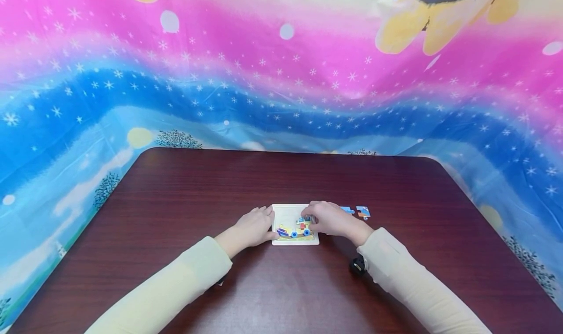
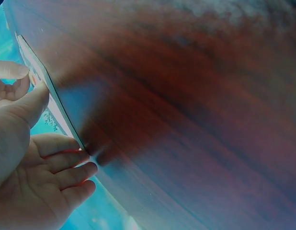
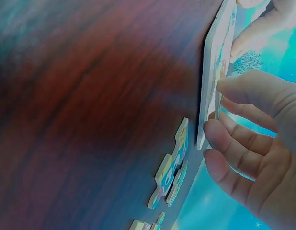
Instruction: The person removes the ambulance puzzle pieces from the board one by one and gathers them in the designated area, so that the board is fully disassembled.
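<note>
Evidently the right hand (image 1: 332, 219) has a small puzzle piece (image 3: 218, 106) pinched between thumb and fingers, over the right side of a white-rimmed puzzle board (image 1: 294, 242). That board lies just below the centre of the head view, coloured vehicle artwork (image 1: 293, 233) filling its lower part and pale bare ground showing at its upper left. At the board's left edge, the left hand (image 1: 252, 227) rests with fingers extended, clutching nothing and touching the rim. Loose pieces (image 1: 363, 212) lie right of centre, beside the right hand, on the dark red-brown table (image 1: 211, 177). Behind, a pink-and-blue snowflake cloth (image 1: 264, 79) fills the frame's upper half.
</note>
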Demonstrator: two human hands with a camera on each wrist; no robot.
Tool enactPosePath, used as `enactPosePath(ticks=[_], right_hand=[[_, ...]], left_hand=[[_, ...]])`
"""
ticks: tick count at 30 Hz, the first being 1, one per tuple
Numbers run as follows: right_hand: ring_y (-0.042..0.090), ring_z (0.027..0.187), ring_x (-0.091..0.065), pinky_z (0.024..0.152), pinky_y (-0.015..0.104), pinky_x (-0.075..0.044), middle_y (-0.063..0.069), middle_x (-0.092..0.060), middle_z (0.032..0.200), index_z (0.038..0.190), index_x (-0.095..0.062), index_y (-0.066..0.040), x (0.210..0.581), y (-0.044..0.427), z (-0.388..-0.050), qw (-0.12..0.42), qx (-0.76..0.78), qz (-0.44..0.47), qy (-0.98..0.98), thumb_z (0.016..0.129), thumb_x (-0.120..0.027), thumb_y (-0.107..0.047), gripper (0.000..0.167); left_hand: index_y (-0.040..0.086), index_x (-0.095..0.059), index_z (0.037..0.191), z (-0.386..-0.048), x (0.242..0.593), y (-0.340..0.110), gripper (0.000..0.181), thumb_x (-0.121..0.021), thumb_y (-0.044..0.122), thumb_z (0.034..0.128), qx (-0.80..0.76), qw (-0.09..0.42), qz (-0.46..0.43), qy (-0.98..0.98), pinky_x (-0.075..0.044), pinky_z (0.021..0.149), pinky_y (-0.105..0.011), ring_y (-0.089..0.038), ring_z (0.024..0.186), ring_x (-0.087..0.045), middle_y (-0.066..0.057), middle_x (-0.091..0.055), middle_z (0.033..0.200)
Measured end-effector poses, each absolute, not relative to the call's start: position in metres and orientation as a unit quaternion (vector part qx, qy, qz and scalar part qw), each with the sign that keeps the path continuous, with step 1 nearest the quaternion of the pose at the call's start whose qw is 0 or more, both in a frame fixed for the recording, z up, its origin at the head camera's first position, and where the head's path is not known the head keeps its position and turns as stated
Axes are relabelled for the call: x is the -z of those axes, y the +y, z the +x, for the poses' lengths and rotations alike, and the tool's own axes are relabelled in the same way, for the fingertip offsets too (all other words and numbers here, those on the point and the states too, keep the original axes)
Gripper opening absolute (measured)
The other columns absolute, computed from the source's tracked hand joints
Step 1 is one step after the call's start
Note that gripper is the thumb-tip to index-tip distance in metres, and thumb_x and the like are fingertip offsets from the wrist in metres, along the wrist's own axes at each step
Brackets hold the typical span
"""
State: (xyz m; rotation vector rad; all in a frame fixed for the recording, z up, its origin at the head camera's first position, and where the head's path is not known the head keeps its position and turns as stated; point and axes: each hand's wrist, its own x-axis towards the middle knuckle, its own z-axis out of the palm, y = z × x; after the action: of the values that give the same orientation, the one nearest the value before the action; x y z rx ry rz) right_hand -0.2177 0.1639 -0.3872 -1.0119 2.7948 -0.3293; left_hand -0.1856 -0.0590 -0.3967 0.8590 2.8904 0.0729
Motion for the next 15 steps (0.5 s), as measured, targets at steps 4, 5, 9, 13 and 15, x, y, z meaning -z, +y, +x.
enactPosePath(ticks=[4,5,9,13,15], right_hand=[[0.008,0.065,-0.047,0.057,0.023,-0.042,0.001,-0.062,0.099,0.108,-0.068,-0.01,0.386,0.166,-0.217,0.07,0.113,-0.336,0.932,0.077,-0.073,-0.013,0.031],[0.008,0.066,-0.048,0.057,0.023,-0.043,0.001,-0.062,0.099,0.108,-0.068,-0.009,0.385,0.167,-0.217,0.069,0.114,-0.336,0.932,0.077,-0.073,-0.014,0.031],[0.009,0.065,-0.048,0.057,0.023,-0.043,0.002,-0.062,0.099,0.108,-0.068,-0.008,0.382,0.172,-0.218,0.065,0.122,-0.334,0.932,0.077,-0.074,-0.015,0.032],[0.007,0.06,-0.045,0.054,0.022,-0.041,0.001,-0.061,0.098,0.108,-0.067,-0.008,0.38,0.179,-0.218,0.06,0.126,-0.331,0.933,0.078,-0.071,-0.012,0.031],[0.006,0.058,-0.044,0.052,0.022,-0.04,0.001,-0.061,0.098,0.108,-0.067,-0.007,0.38,0.184,-0.218,0.056,0.127,-0.335,0.932,0.079,-0.07,-0.01,0.029]], left_hand=[[-0.007,-0.048,0.128,-0.185,0.396,-0.059,0.064,-0.06,0.041,0.0873,-0.022,0.063,0.284,0.956,-0.03,0.105,-0.038,-0.03,0.126,-0.039,-0.018,-0.043,0.137],[-0.007,-0.048,0.128,-0.185,0.396,-0.059,0.064,-0.06,0.041,0.0873,-0.022,0.063,0.284,0.956,-0.03,0.105,-0.038,-0.03,0.126,-0.039,-0.018,-0.043,0.136],[-0.007,-0.048,0.128,-0.185,0.396,-0.059,0.064,-0.06,0.041,0.0873,-0.022,0.061,0.284,0.957,-0.03,0.105,-0.038,-0.031,0.126,-0.039,-0.018,-0.043,0.136],[-0.007,-0.048,0.129,-0.185,0.396,-0.058,0.064,-0.06,0.041,0.0875,-0.024,0.06,0.285,0.956,-0.029,0.105,-0.038,-0.031,0.126,-0.039,-0.018,-0.042,0.137],[-0.008,-0.048,0.129,-0.185,0.397,-0.059,0.064,-0.06,0.04,0.0875,-0.027,0.059,0.287,0.956,-0.029,0.105,-0.038,-0.031,0.126,-0.039,-0.019,-0.042,0.137]])
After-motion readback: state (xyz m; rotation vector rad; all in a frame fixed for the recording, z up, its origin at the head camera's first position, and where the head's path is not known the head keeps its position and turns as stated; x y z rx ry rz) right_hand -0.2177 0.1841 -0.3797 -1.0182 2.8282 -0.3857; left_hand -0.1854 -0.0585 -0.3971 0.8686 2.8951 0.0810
